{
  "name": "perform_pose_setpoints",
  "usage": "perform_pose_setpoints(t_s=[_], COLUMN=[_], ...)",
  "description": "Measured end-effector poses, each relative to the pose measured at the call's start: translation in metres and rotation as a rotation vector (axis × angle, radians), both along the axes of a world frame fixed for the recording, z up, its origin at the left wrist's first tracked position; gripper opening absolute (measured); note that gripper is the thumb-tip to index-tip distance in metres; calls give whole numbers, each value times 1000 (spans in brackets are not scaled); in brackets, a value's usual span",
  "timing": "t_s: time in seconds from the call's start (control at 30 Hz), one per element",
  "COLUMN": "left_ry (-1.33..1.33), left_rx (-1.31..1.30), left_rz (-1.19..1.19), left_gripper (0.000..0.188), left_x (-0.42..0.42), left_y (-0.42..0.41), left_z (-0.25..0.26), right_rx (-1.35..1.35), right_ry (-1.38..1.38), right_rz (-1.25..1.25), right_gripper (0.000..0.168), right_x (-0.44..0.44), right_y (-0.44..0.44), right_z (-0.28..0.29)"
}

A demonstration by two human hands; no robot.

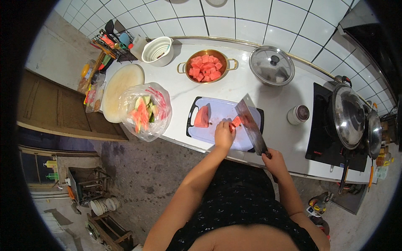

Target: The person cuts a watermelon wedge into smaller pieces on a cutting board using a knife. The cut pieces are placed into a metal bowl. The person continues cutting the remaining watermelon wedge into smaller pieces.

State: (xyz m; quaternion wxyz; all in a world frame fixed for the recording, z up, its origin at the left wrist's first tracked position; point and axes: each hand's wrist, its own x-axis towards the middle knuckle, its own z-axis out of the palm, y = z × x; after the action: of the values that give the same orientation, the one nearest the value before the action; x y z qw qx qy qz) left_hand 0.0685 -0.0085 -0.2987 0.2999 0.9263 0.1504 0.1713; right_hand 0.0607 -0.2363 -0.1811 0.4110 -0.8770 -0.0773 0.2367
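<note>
My right hand (pixel 275 161) grips the handle of a broad cleaver (pixel 252 128), its blade slanting over the right part of a lilac cutting board (pixel 216 106) with black ends. Against the blade's left side lies a small watermelon piece (pixel 236 121). My left hand (pixel 224 135) presses its fingertips on red watermelon flesh beside that piece, and partly hides it. A larger watermelon wedge (pixel 201 117) rests at the board's left end. Behind the board, a gold-coloured two-handled pan (pixel 207 51) holds several watermelon chunks (pixel 205 67).
Left of the board, a clear plastic bag (pixel 160 119) of rinds overlaps a round chopping board (pixel 122 78). A white colander (pixel 157 50) stands behind them. A glass-lidded bowl (pixel 272 67), a jar (pixel 297 114) and a lidded wok (pixel 348 116) on a black cooktop (pixel 317 138) occupy the right.
</note>
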Motion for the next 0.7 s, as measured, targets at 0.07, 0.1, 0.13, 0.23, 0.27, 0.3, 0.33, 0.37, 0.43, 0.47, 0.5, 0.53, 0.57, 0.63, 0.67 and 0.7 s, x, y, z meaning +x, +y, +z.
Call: perform_pose_setpoints(t_s=[0.07,0.1,0.13,0.23,0.27,0.3,0.33,0.37,0.43,0.47,0.5,0.53,0.57,0.63,0.67,0.7], left_ry=[-14,-49,-85,-131,-136,-96,-54,-7,-82,-102,-123,-139,-156,-164,-157,-122], left_rx=[-60,-113,-167,-721,-971,-1207,-1439,-1671,-1900,-1971,-2038,-2023,-2001,-1851,-1757,-1656], left_rz=[13,22,32,86,107,142,178,213,75,23,-32,-43,-147,-144,-159,-75], left_gripper=[37,35,34,26,24,22,20,19,18,18,17,17,20,23,24,23], left_x=[-3,-4,-6,-9,-10,-8,-7,-6,-2,1,5,12,21,44,60,77], left_y=[4,4,4,5,6,7,10,14,26,32,39,48,64,95,116,132], left_z=[-5,-3,-1,1,2,12,33,47,61,70,84,100,101,112,109,118], right_rx=[-5,-15,-25,-3,-13,-22,-28,-44,-74,-47,-17,15,1,-15,-14,-17], right_ry=[5,8,10,64,69,71,73,55,18,22,25,27,34,49,65,81], right_rz=[8,20,31,-8,-11,-18,-24,-19,-4,-17,-29,-45,-56,-87,-103,-126], right_gripper=[23,23,22,23,23,23,23,23,23,23,23,22,22,23,24,25], right_x=[0,1,2,2,2,3,4,5,5,3,3,2,1,-2,-2,-4], right_y=[0,-1,-2,-1,-1,0,1,0,-2,-3,-2,0,-1,3,7,10], right_z=[0,-1,-2,1,3,5,6,1,-8,-10,-10,-9,-10,-9,-4,6])
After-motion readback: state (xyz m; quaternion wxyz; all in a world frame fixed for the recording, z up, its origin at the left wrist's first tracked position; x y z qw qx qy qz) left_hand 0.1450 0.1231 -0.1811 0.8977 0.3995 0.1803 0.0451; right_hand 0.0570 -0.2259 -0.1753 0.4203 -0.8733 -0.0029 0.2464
